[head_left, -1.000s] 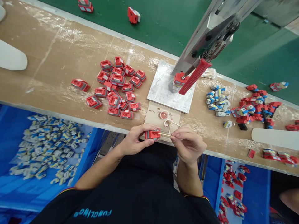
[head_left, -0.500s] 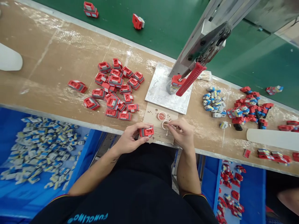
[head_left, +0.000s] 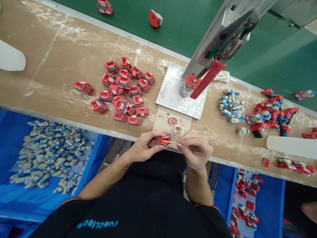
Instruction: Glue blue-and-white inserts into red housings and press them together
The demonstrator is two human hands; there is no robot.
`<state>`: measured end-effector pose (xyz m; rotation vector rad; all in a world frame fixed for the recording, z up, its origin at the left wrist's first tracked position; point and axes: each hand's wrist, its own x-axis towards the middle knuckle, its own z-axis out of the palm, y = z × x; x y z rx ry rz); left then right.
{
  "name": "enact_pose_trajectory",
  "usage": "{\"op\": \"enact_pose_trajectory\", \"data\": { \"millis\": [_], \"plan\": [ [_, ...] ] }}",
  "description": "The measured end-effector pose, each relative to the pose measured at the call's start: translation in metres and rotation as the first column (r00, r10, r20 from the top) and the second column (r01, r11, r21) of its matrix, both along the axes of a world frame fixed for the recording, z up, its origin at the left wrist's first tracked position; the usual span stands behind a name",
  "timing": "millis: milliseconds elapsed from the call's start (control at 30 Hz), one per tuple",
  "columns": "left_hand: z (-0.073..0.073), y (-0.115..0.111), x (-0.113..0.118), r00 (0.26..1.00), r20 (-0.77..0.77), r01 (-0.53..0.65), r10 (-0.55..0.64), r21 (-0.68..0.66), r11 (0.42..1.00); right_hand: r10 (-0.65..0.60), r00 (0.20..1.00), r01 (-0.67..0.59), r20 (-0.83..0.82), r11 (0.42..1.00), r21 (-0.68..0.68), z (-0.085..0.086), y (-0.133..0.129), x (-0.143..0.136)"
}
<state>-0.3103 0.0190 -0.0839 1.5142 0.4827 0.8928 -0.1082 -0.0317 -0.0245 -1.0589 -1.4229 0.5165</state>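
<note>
Near the table's front edge, my left hand (head_left: 146, 147) grips a red and grey toy part (head_left: 159, 140), its hollow side facing up. Pinched in my right hand (head_left: 195, 148) is a thin stick (head_left: 172, 142), whose tip reaches the toy part's recess. Just beyond my hands, two small round cups, one with red contents (head_left: 174, 121) and one pale (head_left: 177, 130), stand on a piece of cardboard (head_left: 160, 120). A pile of similar red parts (head_left: 123, 82) lies to the left.
A press with a red handle (head_left: 208, 79) stands on a metal plate (head_left: 168, 96). Blue-white parts (head_left: 231, 106) and red assemblies (head_left: 272, 114) lie to the right. Blue bins (head_left: 95, 158) of parts sit below the table. A green belt (head_left: 178, 29) runs behind. Another person's arm (head_left: 309, 211) shows at right.
My right hand has brought the stick from the pale cup to the toy part in my left hand. The whole view has shifted slightly.
</note>
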Motion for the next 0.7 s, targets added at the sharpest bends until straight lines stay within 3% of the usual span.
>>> {"op": "enact_pose_trajectory", "data": {
  "millis": [333,500,567,700],
  "plan": [
    [-0.002,-0.001,-0.004,1.0,-0.016,-0.019,0.019,0.021,1.0,0.021,0.999,-0.021,0.038,1.0,-0.004,0.0,0.001,-0.002],
    [-0.005,0.0,-0.009,0.999,-0.018,-0.037,0.037,-0.001,0.999,-0.207,0.978,0.206,0.018,0.978,0.022,-0.009,-0.006,0.028],
    [-0.006,0.001,-0.011,0.999,-0.015,-0.042,0.041,-0.019,0.999,-0.254,0.961,0.258,0.113,0.966,-0.024,-0.015,-0.006,0.041],
    [-0.007,0.001,-0.011,0.999,0.003,-0.048,0.049,-0.035,0.998,-0.147,0.922,0.186,0.359,0.979,-0.079,-0.026,0.0,0.048]
  ]
}}
